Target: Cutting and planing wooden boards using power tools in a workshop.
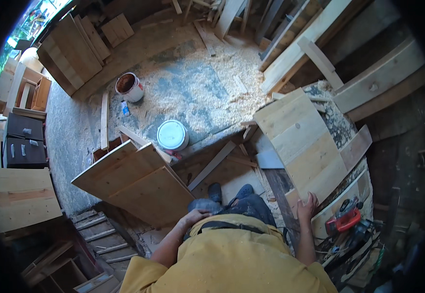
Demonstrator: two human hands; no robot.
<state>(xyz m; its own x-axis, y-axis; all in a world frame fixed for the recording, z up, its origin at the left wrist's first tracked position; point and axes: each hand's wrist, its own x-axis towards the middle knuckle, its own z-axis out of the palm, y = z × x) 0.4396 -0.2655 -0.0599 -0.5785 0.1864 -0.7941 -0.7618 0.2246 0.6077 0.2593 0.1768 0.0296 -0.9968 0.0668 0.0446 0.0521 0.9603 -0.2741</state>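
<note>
The right hand (306,207) lies at the near edge of a broad, pale wooden panel (298,139) made of joined boards, at three o'clock from the middle of the view; its thumb and fingers stand apart, but I cannot tell whether they grip the edge. The left hand (198,215), near six o'clock, rests palm down on the dark-trousered left leg (206,205), fingers close together, their curl too small to judge. Between the legs, dark clog-like shoes (214,191) show toward six o'clock, beyond a mustard-yellow shirt (246,259). Just beside the left hand, toward eight o'clock, a tilted light-brown wooden piece with flat panels (139,183) stands at an angle. At four o'clock, a red-and-black power tool (345,220) sits near the right forearm. Close to the middle, toward nine o'clock, is a round white bucket with a lid (172,135); farther out at ten, an open white bucket with a reddish-brown interior (130,87) stands on the grey floor (68,141). Pale wood shavings (227,83) spread at twelve. Long pale timber beams (302,46) lean between one and two, and a dark cabinet with drawers (24,134) stands at nine.
</note>
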